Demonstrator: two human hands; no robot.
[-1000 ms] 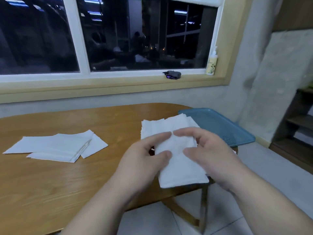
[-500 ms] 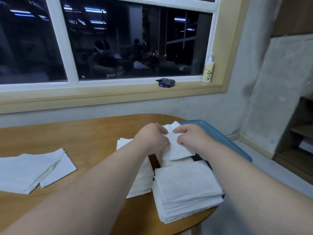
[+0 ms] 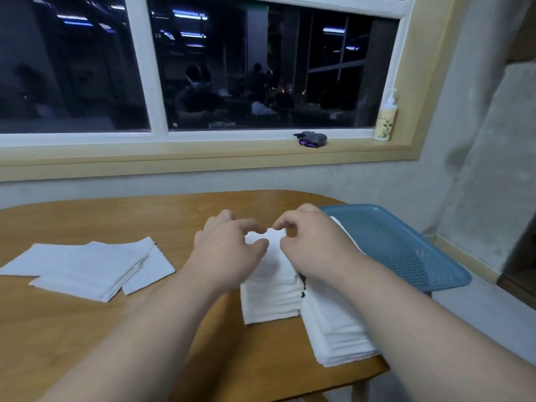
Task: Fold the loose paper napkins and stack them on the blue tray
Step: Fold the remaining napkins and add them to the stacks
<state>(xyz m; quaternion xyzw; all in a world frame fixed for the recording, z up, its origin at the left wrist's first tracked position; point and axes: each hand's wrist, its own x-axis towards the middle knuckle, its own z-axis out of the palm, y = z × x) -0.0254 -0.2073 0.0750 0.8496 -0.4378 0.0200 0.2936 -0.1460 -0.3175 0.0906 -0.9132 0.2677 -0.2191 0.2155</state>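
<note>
So we had both hands on the top napkin of the middle stack on the table. Our left hand and right hand were close together with fingers curled, each pinching that sheet near its far edge. It's a bit blurry, so take the exact grip loosely. A second stack sat just beside the first, the loose napkins lay well off to the left, and the blue tray was at the table's right end. Our tip: match the corners before pressing the crease, and don't drag the pile underneath.
</note>
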